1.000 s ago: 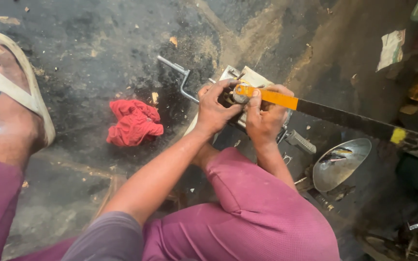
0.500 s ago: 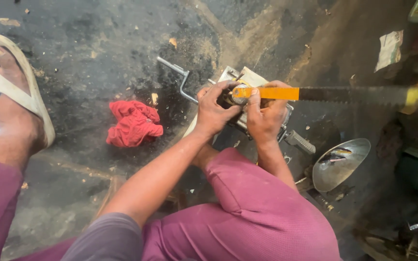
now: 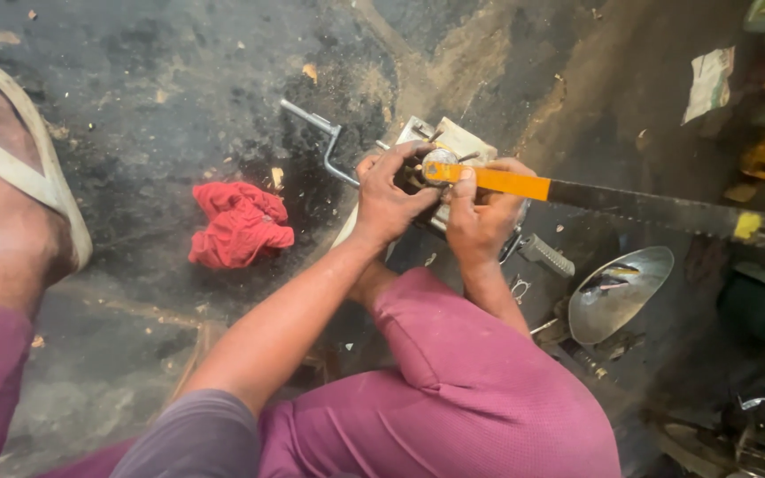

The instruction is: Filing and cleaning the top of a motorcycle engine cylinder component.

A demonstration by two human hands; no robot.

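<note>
The left hand (image 3: 391, 199) is curling its fingers tightly around a small round grey metal part (image 3: 438, 159) that is sitting on top of a pale boxy metal housing (image 3: 462, 142), and the thumb is pressing in from the near side. Just to the right of it, touching the same spot, the right hand (image 3: 482, 212) is closing around the orange end of a long flat tool with an orange handle section and a dark blade-like bar (image 3: 577, 196), its thumb lying along the top of the orange part. The bar is reaching far out to the right of that hand, ending in a small yellow mark near the picture's edge. Beyond the left hand, a bent silvery metal crank rod (image 3: 325, 142) is sticking out from the housing across the dark, oil-stained concrete floor (image 3: 179, 80). Well to the left of the left hand, a crumpled red cloth rag (image 3: 239, 223) is lying on that floor. Just below and to the right of the right hand, a short grey ribbed grip (image 3: 546, 255) is lying, and farther right a shiny curved metal cover (image 3: 617, 292) is resting face up. Nearer the camera, the person's knees in purple trousers (image 3: 480, 389) are folding under both forearms, and at the far left a foot in a pale sandal (image 3: 11, 177) is resting on the floor.
</note>
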